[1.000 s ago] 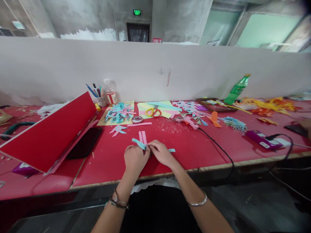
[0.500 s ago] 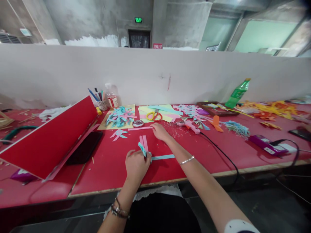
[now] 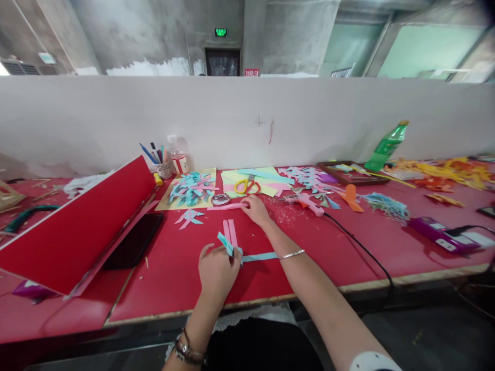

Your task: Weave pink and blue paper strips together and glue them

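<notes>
My left hand [image 3: 218, 270] is closed on a small piece woven from pink and light-blue paper strips, just above the red table. Two pink strip ends [image 3: 230, 232] point away from it, a blue end [image 3: 225, 243] sticks up, and a long blue strip [image 3: 259, 256] runs right beneath my right wrist. Farther forward, my right hand [image 3: 256, 210] pinches the right end of a loose pink paper strip [image 3: 226, 207]. To the left lies a woven pink-and-blue star shape [image 3: 190, 218]. Yellow-handled scissors [image 3: 247, 185] rest on paper sheets beyond my right hand.
A pink glue gun [image 3: 307, 202] with a black cord lies to the right. At left, a red board [image 3: 83, 226] leans over a black phone [image 3: 135, 242]. A heap of folded paper strips [image 3: 191, 188], a pen cup [image 3: 163, 169] and a green bottle [image 3: 388, 147] stand along the back.
The pink strip's right end is now lifted slightly, curving up in my right hand's fingers. My left hand keeps its grip on the woven piece. The view has shifted a little.
</notes>
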Tool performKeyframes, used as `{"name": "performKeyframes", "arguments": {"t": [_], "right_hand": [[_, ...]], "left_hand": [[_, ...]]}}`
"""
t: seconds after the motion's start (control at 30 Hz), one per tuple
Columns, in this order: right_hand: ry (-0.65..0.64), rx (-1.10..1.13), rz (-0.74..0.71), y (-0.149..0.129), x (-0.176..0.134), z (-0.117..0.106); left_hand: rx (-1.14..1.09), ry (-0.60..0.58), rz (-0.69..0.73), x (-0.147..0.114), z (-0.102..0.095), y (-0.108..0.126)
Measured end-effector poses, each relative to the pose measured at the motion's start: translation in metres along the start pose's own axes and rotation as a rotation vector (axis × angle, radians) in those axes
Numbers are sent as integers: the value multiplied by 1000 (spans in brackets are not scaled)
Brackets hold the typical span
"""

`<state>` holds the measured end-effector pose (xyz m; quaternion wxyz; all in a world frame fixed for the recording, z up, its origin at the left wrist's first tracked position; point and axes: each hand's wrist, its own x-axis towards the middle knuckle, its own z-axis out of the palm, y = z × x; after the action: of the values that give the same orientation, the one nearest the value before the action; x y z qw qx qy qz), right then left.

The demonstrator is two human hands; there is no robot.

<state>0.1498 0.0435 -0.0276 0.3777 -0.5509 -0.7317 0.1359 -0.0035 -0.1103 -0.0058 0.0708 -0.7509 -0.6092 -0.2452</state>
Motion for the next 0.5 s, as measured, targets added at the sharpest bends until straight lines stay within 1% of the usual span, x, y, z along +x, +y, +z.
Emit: {"name": "performKeyframes", "arguments": {"t": [0.17,0.27,0.37,0.5], "right_hand": [[9,134,30,-3,-2,0],[22,254,78,-4,-2,-1],[42,406,161,-5,-4,-5],[73,679,255,-6,-6,-10]], "left_hand": [[5,2,5,0,0,0],[7,-4,3,0,2,-1],[24,2,-1,0,2,-1],[21,-3,-6,0,1,0]]}}
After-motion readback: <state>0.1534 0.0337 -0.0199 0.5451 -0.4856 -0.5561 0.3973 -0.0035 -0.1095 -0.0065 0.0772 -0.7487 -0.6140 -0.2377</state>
